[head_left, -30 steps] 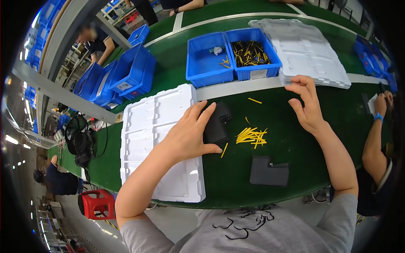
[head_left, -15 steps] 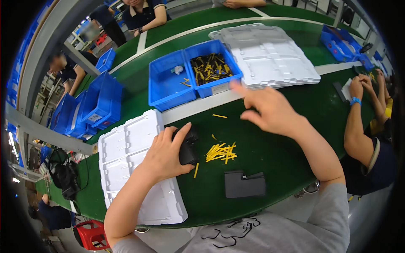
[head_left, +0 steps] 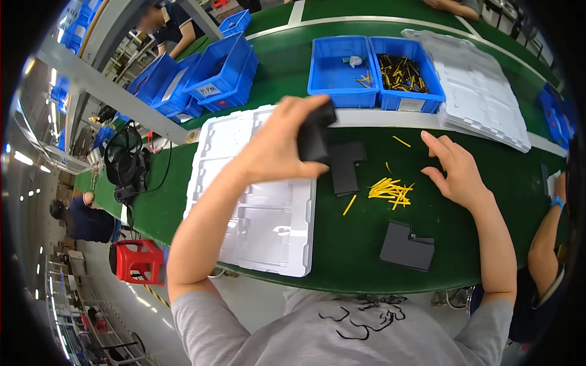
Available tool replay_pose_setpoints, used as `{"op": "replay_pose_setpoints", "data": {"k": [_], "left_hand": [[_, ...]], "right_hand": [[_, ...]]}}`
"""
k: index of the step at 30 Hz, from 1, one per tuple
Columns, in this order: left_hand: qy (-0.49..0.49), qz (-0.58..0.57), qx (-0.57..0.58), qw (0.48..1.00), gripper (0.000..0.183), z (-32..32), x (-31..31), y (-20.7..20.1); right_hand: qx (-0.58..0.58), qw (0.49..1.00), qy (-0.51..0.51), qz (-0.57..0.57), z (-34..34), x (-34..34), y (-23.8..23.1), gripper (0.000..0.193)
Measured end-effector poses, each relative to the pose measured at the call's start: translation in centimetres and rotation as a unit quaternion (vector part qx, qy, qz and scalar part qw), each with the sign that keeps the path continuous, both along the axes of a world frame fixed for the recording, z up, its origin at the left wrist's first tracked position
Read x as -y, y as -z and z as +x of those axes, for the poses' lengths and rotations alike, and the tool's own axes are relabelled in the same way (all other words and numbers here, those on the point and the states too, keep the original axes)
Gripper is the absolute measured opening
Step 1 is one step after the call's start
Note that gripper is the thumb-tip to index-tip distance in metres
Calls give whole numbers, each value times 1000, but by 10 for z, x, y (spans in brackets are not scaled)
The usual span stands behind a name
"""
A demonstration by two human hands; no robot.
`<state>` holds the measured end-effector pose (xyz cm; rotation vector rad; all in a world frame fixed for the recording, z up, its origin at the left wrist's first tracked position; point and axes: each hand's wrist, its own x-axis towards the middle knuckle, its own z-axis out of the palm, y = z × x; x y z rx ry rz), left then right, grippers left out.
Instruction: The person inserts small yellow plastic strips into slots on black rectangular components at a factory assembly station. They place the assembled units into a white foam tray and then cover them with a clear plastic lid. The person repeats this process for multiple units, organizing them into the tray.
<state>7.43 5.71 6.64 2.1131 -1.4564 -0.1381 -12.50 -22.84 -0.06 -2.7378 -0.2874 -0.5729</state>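
My left hand point(head_left: 274, 149) grips a black blocky plastic part point(head_left: 314, 135), holding it above the right edge of a white moulded plastic tray point(head_left: 299, 244). Beneath and beside it, a flat black L-shaped part point(head_left: 345, 171) lies on the green table. A loose pile of short yellow strips point(head_left: 390, 191) is to the right of that part, with a few single strips around it. Nearer to me lies another black L-shaped part point(head_left: 406, 247). Over the table right of the pile, my right hand point(head_left: 459, 169) is empty, thumb and fingers apart.
Beyond the hands stand two blue bins; the left bin point(head_left: 317, 82) holds few bits, the right bin point(head_left: 436, 85) many black and yellow pieces. White lids point(head_left: 488, 97) are stacked beside them. Blue bins point(head_left: 229, 73) and a metal post point(head_left: 116, 91) are at left. A co-worker's arm point(head_left: 545, 238) is at right.
My left hand has raised the black part off the table, uncovering a flat one there. My right hand has drawn back from the blue bin. The view has swung left.
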Motion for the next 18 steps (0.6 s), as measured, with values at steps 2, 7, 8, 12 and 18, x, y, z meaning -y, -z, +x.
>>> {"op": "replay_pose_setpoints", "data": {"k": [2, 7, 8, 12, 18], "left_hand": [[-39, 27, 3, 999, 94, 20, -21, -8], [-75, 217, -18, 973, 94, 55, -44, -18], [-81, 255, -39, 963, 94, 58, -43, -18], [-32, 230, 13, 973, 90, 77, -36, -10], [-17, 181, 50, 982, 88, 83, -37, 0]], "right_hand": [[22, 998, -14, 53, 2, -3, 1, 74], [13, 989, -9, 147, 3, 6, 13, 74], [16, 988, -6, 151, 4, 8, 15, 74], [21, 986, 3, 164, 6, 12, 18, 73], [13, 983, 13, 182, 5, 17, 22, 70]]}}
